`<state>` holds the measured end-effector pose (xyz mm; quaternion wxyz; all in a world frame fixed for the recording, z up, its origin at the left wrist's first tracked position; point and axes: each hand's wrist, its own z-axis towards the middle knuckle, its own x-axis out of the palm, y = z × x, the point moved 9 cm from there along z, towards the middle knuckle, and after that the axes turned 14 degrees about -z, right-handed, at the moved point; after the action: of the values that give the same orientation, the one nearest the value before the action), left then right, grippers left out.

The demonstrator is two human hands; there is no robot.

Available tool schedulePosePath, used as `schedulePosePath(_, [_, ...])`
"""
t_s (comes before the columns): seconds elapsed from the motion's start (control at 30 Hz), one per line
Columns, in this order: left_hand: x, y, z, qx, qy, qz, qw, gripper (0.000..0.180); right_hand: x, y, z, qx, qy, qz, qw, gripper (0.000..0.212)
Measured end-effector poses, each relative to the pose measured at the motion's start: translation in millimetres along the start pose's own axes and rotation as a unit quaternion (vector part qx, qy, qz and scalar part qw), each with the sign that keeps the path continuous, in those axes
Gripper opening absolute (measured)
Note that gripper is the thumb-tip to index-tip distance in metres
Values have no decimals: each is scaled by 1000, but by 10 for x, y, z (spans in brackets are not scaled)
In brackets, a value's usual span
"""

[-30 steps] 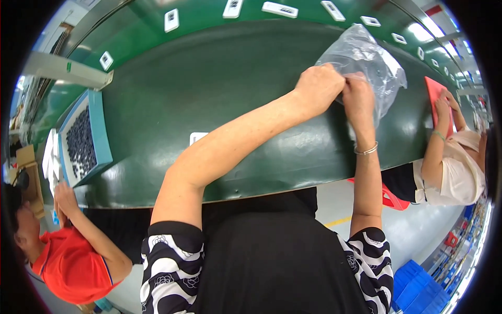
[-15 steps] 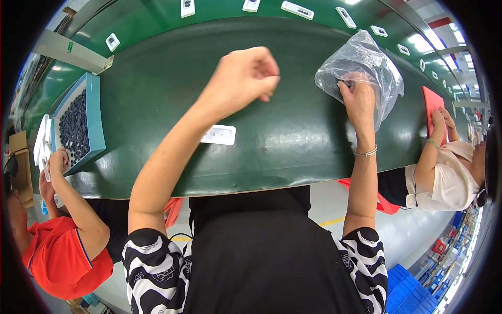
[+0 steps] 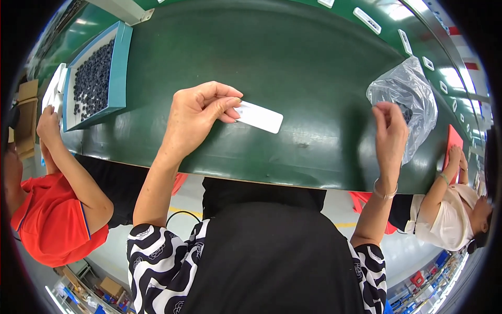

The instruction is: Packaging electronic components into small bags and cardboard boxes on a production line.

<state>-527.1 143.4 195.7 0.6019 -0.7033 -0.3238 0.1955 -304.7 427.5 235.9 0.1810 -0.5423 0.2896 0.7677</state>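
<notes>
Between the thumb and fingers of my left hand [image 3: 201, 112] is one end of a small white rectangular plastic tray [image 3: 264, 119]; its surface looks mostly plain and glare hides its details. My right hand [image 3: 389, 138] is at the near left side of a clear plastic bag [image 3: 413, 78], thumb and fingers pinched together. Whatever those fingers hold, if anything, is too small to make out. Small dark parts [image 3: 406, 111] show through the bag beside my fingertips.
At the left, a blue box [image 3: 119, 78] holds many small black parts, with a red-sleeved co-worker [image 3: 63, 214] beside it. Several white trays [image 3: 367, 20] lie along the table's far side. Another co-worker [image 3: 444, 209] at the right touches a red sheet [image 3: 453, 144].
My left hand has come down and taken hold of the white tray, which lay on the table. My right hand has drawn back from inside the bag to its near edge. The view has shifted.
</notes>
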Motion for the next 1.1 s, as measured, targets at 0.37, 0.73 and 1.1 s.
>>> schedulePosePath(0.37, [287,46,-40,52,44,102,992,10,537,1714,-374,-279,94,175,940,13])
schedulePosePath(0.73, [251,119,-24,35,47,76,995,9,625,1876,-353,-307,120,91,940,9])
schedulePosePath(1.1, [356,-22,-72,191,77,194,959,6,711,1854,-274,-270,159,108,944,4])
